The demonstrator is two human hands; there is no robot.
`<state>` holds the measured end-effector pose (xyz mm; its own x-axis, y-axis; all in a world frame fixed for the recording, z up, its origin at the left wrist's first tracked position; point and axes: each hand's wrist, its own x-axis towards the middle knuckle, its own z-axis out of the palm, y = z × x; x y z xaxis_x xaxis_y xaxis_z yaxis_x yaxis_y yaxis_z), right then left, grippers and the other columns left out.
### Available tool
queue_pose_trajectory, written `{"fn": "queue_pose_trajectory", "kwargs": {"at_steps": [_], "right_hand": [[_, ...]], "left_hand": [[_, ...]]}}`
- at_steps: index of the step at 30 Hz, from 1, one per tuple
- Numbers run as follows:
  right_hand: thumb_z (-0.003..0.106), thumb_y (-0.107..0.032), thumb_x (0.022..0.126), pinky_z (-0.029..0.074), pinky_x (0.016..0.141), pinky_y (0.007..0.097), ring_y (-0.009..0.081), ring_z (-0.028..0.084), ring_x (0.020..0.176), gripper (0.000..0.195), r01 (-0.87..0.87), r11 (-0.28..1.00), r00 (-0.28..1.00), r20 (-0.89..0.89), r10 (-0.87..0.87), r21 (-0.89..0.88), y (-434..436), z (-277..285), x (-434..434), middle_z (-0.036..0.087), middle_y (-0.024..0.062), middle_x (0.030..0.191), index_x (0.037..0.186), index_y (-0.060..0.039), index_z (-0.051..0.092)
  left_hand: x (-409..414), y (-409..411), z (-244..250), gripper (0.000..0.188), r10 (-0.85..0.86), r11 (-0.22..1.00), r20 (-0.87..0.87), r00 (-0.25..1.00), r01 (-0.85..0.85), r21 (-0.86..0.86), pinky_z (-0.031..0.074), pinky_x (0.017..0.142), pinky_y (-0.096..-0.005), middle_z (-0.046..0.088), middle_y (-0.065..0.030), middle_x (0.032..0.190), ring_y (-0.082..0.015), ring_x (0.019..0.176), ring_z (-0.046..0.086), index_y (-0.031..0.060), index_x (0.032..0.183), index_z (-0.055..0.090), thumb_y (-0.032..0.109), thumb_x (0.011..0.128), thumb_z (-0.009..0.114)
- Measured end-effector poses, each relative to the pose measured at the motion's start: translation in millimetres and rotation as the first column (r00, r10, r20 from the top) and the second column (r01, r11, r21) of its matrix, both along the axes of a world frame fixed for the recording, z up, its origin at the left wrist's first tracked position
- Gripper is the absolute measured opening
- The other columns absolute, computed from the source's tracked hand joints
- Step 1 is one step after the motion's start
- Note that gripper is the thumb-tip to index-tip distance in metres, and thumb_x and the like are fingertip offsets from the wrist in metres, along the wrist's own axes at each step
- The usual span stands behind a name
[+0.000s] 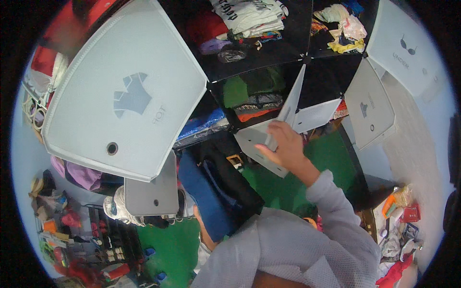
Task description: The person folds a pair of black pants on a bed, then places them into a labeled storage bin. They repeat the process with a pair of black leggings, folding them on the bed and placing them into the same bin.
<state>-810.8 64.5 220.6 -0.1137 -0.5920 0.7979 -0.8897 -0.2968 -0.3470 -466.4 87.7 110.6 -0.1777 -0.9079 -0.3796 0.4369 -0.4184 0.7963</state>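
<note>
My right hand (286,147) grips the edge of a translucent white plastic door panel (291,95) of a cube wardrobe, the panel turned nearly edge-on. Folded dark blue and black clothes (216,194) lie against my front, held from beneath and from the side by my left hand (202,219), which is mostly hidden under them. Just beyond the panel, a compartment holds folded green, grey and orange clothes (257,90). A large door panel with a printed top (133,97) stands swung out at the left.
Upper compartments hold folded white shirts (248,18) and loose clothes (345,28). More door panels (371,104) stand out at the right. A dark rack (111,230) with mixed items is at lower left, a cluttered surface (396,230) at lower right. The floor (165,241) is green, with blue slippers (149,252).
</note>
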Motion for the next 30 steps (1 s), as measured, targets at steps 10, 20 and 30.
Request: {"fn": "queue_pose_trajectory", "kwargs": {"at_steps": [10,20,30], "right_hand": [[0.079,-0.022,0.074,0.055,0.071,0.0362,0.0285,0.066,0.089,0.035,0.029,0.999,0.998,-0.057,-0.031,-0.025,60,-10,-46,0.063,0.0116,0.114,0.098,-0.0063,0.06],[0.074,-0.023,0.082,0.054,0.089,0.0398,0.0331,0.06,0.115,0.048,-0.171,0.985,0.983,0.079,0.168,0.036,47,-12,-35,0.054,0.0139,0.136,0.123,-0.0067,0.056],[0.066,-0.013,0.086,0.049,0.098,0.0449,0.036,0.049,0.127,0.062,-0.277,0.956,0.955,0.136,0.263,0.1,-86,-13,14,0.03,0.0128,0.155,0.143,-0.0058,0.042]], "left_hand": [[-13,-2,3,0.074,-0.067,0.998,0.037,0.997,0.067,0.012,0.039,0.109,-0.0477,0.053,-0.0139,0.135,-0.0326,0.124,0.05,0.0069,0.142,0.044,0.054,0.085,0.055],[-32,-9,8,0.073,-0.153,0.988,0.064,0.986,0.152,0.016,0.039,0.108,-0.0475,0.054,-0.0137,0.134,-0.0326,0.123,0.051,0.0071,0.141,0.045,0.053,0.085,0.056],[-44,-13,15,0.072,-0.193,0.981,0.095,0.977,0.193,0.013,0.039,0.108,-0.0474,0.055,-0.0136,0.133,-0.0326,0.122,0.051,0.0073,0.14,0.046,0.051,0.085,0.057]]}}
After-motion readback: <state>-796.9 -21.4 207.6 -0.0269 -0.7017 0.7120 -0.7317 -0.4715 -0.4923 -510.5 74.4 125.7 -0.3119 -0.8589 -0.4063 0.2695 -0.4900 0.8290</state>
